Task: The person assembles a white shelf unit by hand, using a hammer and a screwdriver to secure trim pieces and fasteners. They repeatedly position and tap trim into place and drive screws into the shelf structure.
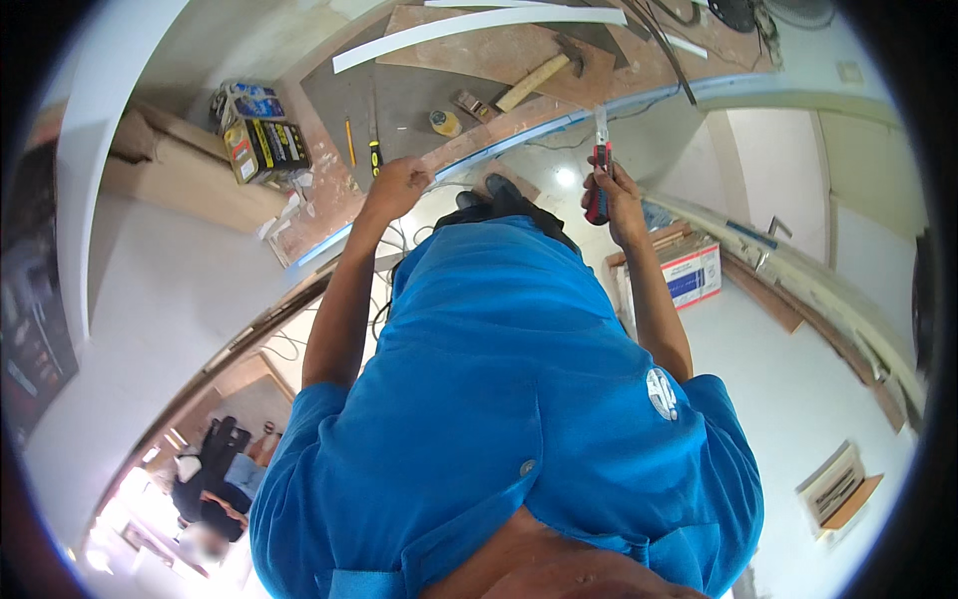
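My right hand (614,200) is wrapped round a red and black utility knife (601,180), its pale blade pointing away from me toward the work board's edge. My left hand (401,188) is closed, fingers bunched, beside the board's blue-white edge strip (499,146). Whatever those fingers hold, if anything, is hidden. On the board ahead lie a tool with a yellow and black handle (375,158), a yellow pencil (350,142), a round yellowish roll (445,123), a small hand plane (473,105) and a hammer (534,83) with a wooden handle.
Long white strips (479,32) lie across the far part of the board. A black and yellow box (265,152) stands at the left. Cables trail on the floor below. A white carton (689,275) is beside my right forearm. Another person (220,479) is at the lower left.
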The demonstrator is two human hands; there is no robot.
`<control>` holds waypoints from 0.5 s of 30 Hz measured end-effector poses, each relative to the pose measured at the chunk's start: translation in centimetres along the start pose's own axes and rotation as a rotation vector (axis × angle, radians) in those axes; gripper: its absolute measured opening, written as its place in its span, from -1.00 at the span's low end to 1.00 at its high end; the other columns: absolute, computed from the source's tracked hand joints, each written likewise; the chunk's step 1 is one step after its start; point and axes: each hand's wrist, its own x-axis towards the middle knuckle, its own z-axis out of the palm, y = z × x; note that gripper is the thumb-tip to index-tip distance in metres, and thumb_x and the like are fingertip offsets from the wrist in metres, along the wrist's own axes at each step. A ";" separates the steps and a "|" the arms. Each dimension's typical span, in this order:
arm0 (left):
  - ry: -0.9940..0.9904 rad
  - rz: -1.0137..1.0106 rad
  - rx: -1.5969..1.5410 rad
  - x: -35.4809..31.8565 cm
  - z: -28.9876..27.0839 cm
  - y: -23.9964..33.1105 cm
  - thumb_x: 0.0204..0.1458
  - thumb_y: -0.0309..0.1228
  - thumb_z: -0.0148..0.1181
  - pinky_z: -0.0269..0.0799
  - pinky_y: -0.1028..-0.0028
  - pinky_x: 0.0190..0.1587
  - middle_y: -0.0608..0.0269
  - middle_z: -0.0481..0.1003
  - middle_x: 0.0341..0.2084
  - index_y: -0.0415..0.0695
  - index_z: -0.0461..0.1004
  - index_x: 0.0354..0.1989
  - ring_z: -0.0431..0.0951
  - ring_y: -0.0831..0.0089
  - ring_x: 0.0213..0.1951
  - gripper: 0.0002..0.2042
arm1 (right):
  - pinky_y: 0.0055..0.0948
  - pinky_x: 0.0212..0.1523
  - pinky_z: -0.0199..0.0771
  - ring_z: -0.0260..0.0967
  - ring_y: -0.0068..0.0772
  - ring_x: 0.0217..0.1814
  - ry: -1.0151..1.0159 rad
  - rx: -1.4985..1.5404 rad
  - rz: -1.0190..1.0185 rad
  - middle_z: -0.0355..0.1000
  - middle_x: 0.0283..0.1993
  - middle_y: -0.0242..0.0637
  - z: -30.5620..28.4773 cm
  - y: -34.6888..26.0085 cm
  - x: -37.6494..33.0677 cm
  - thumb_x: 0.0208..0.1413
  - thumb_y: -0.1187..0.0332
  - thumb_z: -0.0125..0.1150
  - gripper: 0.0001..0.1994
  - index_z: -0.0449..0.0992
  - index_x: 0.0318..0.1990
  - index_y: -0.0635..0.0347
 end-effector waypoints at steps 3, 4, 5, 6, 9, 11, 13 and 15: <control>-0.242 0.201 -0.204 5.0 4.9 -0.8 0.16 -0.36 0.35 0.58 0.25 -0.19 -0.05 0.66 -0.24 -0.22 0.57 0.00 0.69 0.10 -0.27 -0.71 | -0.44 -0.42 0.44 0.45 -0.50 -0.44 0.119 0.040 0.085 0.45 -0.32 -0.38 -1.9 2.2 -1.9 0.44 0.00 0.13 -0.58 0.48 0.16 0.17; -0.203 0.185 -0.120 7.3 6.5 1.0 0.14 -0.36 0.36 0.58 0.20 -0.13 -0.09 0.65 -0.21 -0.23 0.55 0.03 0.69 0.05 -0.21 -0.68 | -0.45 -0.42 0.45 0.45 -0.51 -0.44 0.152 0.045 0.113 0.44 -0.34 -0.39 -2.5 2.9 -2.4 0.45 -0.02 0.12 -0.57 0.48 0.15 0.16; -0.159 0.171 -0.033 9.7 8.1 3.1 0.13 -0.36 0.36 0.58 0.15 -0.08 -0.12 0.65 -0.19 -0.25 0.53 0.06 0.68 -0.01 -0.14 -0.64 | -0.45 -0.41 0.46 0.45 -0.53 -0.43 0.182 0.052 0.139 0.43 -0.35 -0.41 -3.0 3.7 -2.9 0.46 -0.04 0.11 -0.57 0.48 0.13 0.15; -0.109 0.161 0.057 12.3 9.0 4.7 0.12 -0.36 0.36 0.58 0.11 -0.03 -0.16 0.64 -0.16 -0.27 0.51 0.08 0.67 -0.06 -0.08 -0.61 | -0.46 -0.43 0.44 0.44 -0.54 -0.46 0.221 -0.016 0.158 0.43 -0.36 -0.41 -3.2 4.4 -3.3 0.45 -0.09 0.09 -0.54 0.48 0.13 0.16; 0.026 0.185 0.328 22.7 13.8 3.0 0.09 -0.32 0.40 0.55 0.06 0.10 -0.26 0.55 0.01 -0.29 0.41 0.16 0.62 -0.15 0.05 -0.49 | -0.48 -0.52 0.40 0.38 -0.57 -0.55 0.328 -0.143 0.169 0.39 -0.42 -0.42 -4.2 7.4 -4.6 0.47 -0.09 0.06 -0.57 0.43 -0.08 0.16; -0.016 0.107 0.402 27.2 15.4 3.5 0.08 -0.33 0.41 0.52 0.00 0.20 -0.33 0.42 0.16 -0.26 0.27 0.24 0.55 -0.25 0.14 -0.40 | -0.49 -0.60 0.36 0.36 -0.58 -0.60 0.424 -0.227 0.119 0.40 -0.43 -0.39 -4.5 7.9 -6.1 0.44 0.00 0.13 -0.61 0.42 0.01 0.20; 0.020 0.132 0.452 31.0 17.7 1.6 0.08 -0.34 0.41 0.52 -0.01 0.20 -0.32 0.39 0.18 -0.24 0.24 0.26 0.55 -0.27 0.14 -0.37 | -0.48 -0.60 0.37 0.37 -0.56 -0.60 0.464 -0.249 0.137 0.40 -0.42 -0.36 -5.1 7.7 -7.6 0.46 0.11 0.11 -0.68 0.41 0.05 0.21; 0.020 0.066 0.433 34.1 19.5 1.1 0.12 -0.37 0.34 0.55 -0.02 0.17 -0.29 0.37 0.22 -0.22 0.18 0.29 0.55 -0.26 0.16 -0.39 | -0.47 -0.56 0.41 0.41 -0.54 -0.57 0.485 -0.257 0.202 0.42 -0.40 -0.34 -6.2 8.2 -8.9 0.45 0.14 0.16 -0.66 0.39 0.11 0.23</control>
